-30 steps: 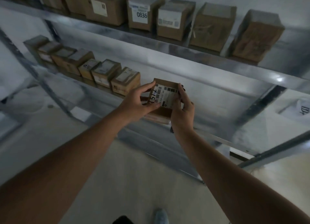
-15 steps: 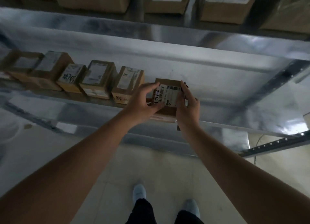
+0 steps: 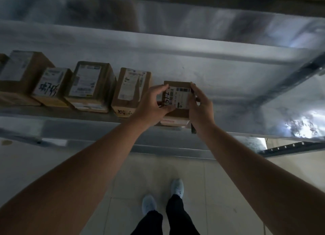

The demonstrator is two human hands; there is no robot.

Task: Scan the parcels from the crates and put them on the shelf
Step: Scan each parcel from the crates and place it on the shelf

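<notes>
Both hands are on one small cardboard parcel (image 3: 177, 97) at the front edge of the metal shelf (image 3: 219, 87), right at the end of a row of other boxes. The left hand (image 3: 153, 102) has its fingers curled around the parcel's left side, thumb on the near side and fingertips up on the top edge by the label. The right hand (image 3: 200, 106) grips the right side, fingers running up along that edge, and there's a thin dark thing (image 3: 193, 129) sticking out below the palm that I can't make out. The parcel's white label faces up with barcodes and handwritten digits on it. Can't tell if its bottom is fully down on the shelf or just above it. Just beside it on the left sits a taller labelled box (image 3: 131, 92), then a bigger one (image 3: 89, 87), then a small one with blue scribbles (image 3: 51, 87), and another (image 3: 21, 73) at the far left. Pale shoes (image 3: 177, 187) on tiled floor (image 3: 219, 190) below, and another shelf level (image 3: 158, 18) overhead.
</notes>
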